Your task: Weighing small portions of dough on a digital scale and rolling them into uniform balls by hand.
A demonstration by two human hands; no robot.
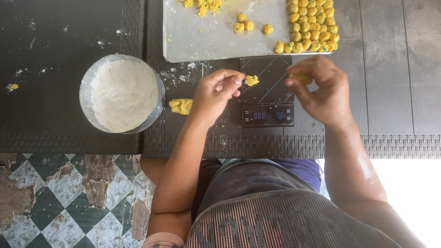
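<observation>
Left hand point(213, 94) fingers pinch dough piece point(251, 80); right hand point(321, 87) pinches dough lump point(301, 77).

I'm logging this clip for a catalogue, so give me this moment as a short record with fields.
left hand: pinches a small yellow dough piece over the scale
right hand: holds a yellow dough bit
tray: metal, with rows of dough balls
bowl: white flour, left of the scale
dough lump: lies on the table by the bowl
</observation>
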